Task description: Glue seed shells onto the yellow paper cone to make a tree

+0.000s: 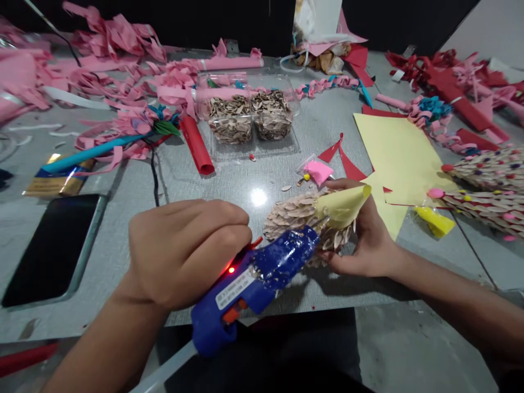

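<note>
Grey table point(262, 180): phone point(53, 248), seed tub point(249, 112), yellow paper point(399, 155), pink paper scraps point(118, 82).

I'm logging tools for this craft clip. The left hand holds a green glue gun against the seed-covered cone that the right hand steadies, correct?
Not quite: the glue gun is blue, not green, as the head view shows. The left hand does hold it against the seed-covered cone, which the right hand steadies.

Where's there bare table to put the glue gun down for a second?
Bare grey table shows between the phone, the red paper roll and the left hand. A smaller patch lies between the clear seed box and the yellow paper. The far left is crowded with pink paper strips.
</note>
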`<state>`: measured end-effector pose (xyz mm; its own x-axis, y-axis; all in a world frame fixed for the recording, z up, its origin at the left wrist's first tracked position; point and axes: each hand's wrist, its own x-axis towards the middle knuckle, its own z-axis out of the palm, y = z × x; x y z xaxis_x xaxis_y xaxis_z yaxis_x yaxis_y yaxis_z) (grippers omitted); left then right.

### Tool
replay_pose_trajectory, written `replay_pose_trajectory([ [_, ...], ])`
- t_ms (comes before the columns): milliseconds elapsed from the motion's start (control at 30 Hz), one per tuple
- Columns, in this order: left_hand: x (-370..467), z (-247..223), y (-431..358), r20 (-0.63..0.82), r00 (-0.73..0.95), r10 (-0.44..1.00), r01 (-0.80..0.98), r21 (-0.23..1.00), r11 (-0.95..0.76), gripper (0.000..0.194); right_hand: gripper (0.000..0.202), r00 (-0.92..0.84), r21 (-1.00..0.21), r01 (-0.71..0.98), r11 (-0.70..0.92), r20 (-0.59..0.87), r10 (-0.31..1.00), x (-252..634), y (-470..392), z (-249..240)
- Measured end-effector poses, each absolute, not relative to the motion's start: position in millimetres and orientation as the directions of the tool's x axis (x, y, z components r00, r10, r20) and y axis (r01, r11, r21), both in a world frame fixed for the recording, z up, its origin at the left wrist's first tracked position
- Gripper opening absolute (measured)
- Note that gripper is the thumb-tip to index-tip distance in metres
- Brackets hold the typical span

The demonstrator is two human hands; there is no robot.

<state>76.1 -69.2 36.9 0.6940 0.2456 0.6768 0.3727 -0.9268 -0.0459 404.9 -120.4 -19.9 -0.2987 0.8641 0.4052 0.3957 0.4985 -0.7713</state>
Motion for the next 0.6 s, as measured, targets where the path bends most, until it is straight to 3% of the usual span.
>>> replay_pose_trajectory([
  [600, 75.0, 32.1, -66.3, 0.692, 0.676, 0.253, 0.421, -0.082, -0.903, 0.020, 0.117, -0.343, -0.796, 0.363, 0.484, 0.369, 0.864, 411.6, -123.3, -19.5],
])
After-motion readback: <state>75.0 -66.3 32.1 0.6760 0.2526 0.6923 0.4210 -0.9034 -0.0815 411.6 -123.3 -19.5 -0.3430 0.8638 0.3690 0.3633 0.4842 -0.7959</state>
